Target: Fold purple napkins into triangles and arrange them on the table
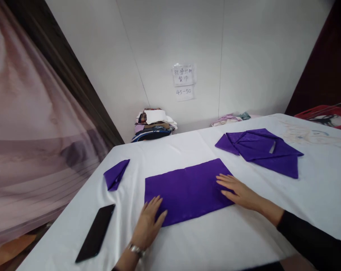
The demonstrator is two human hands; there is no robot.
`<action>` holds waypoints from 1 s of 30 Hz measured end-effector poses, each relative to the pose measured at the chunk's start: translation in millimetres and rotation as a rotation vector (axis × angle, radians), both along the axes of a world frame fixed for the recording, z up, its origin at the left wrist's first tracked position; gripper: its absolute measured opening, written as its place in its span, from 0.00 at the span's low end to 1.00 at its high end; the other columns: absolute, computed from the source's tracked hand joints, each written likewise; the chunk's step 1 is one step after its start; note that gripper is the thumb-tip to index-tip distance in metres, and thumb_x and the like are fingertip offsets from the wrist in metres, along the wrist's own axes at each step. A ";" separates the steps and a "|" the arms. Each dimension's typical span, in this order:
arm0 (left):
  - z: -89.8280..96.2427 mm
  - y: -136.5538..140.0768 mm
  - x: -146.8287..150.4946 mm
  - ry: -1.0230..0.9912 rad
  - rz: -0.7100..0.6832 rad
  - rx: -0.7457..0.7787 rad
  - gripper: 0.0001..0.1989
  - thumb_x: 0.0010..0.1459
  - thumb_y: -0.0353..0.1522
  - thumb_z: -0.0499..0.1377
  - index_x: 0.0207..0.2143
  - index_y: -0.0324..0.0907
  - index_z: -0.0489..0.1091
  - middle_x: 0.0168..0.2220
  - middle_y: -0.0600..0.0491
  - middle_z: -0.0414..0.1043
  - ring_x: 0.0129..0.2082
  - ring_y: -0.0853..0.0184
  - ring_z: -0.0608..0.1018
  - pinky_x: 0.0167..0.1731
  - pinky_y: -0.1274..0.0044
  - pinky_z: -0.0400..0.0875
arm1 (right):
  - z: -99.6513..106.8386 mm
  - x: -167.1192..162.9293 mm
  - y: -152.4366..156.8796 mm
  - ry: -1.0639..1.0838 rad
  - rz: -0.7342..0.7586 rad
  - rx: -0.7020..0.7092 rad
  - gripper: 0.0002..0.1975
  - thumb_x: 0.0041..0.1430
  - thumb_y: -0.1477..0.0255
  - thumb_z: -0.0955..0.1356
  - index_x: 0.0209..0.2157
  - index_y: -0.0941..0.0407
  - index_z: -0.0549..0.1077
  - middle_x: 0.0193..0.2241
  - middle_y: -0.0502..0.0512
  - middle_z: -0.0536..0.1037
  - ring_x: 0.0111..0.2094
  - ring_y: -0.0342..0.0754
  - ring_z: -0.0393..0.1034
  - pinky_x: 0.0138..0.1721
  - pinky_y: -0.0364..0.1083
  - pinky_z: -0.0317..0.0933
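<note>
A purple cloth napkin (pixel 187 188) lies flat on the white-covered table (pixel 204 241) as a wide rectangle, its long side across my view. My left hand (pixel 148 222) rests on its near left corner, fingers stretched out. On its right end lies my right hand (pixel 239 191), also with fingers extended and flat. Neither hand grips the cloth. To the left stands a small folded purple napkin (pixel 116 174) with a pointed shape. Beyond my right hand, more purple napkins (pixel 263 148) lie loosely overlapped, a small white tag showing on one.
A black phone (pixel 95 233) lies near the table's left edge. Behind the table sit a stack of folded clothes (pixel 153 126) and another cloth pile (pixel 228 119). A red basket (pixel 325 113) is at far right. A pink curtain (pixel 32 124) hangs at left; paper signs (pixel 184 81) are on the wall.
</note>
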State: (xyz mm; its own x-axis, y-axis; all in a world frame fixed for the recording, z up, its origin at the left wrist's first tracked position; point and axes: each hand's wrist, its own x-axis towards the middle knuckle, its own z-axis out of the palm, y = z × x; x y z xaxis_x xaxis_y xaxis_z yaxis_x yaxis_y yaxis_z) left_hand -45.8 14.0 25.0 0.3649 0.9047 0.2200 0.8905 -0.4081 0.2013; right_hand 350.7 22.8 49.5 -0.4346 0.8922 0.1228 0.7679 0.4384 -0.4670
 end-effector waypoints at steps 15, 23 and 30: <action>-15.3 97.2 2.0 0.179 0.402 -0.210 0.33 0.60 0.48 0.38 0.61 0.37 0.48 0.64 0.47 0.44 0.63 0.58 0.46 0.59 0.59 0.42 | -52.4 -26.9 94.9 -0.299 -0.272 0.056 0.32 0.60 0.53 0.53 0.59 0.58 0.56 0.61 0.62 0.54 0.61 0.56 0.43 0.58 0.60 0.40; -0.5 80.8 40.9 0.159 0.438 -0.220 0.34 0.59 0.47 0.40 0.60 0.33 0.50 0.63 0.42 0.43 0.63 0.54 0.46 0.58 0.56 0.40 | -55.9 -28.9 86.0 -0.348 -0.322 0.107 0.34 0.59 0.53 0.54 0.57 0.63 0.59 0.59 0.67 0.55 0.61 0.60 0.43 0.56 0.63 0.41; -21.7 34.9 96.7 0.125 0.012 -0.143 0.32 0.60 0.48 0.35 0.62 0.42 0.45 0.64 0.51 0.45 0.63 0.62 0.44 0.60 0.60 0.40 | -68.5 -102.0 51.3 -0.203 0.005 0.197 0.30 0.61 0.54 0.53 0.58 0.56 0.58 0.59 0.60 0.57 0.61 0.53 0.46 0.58 0.58 0.43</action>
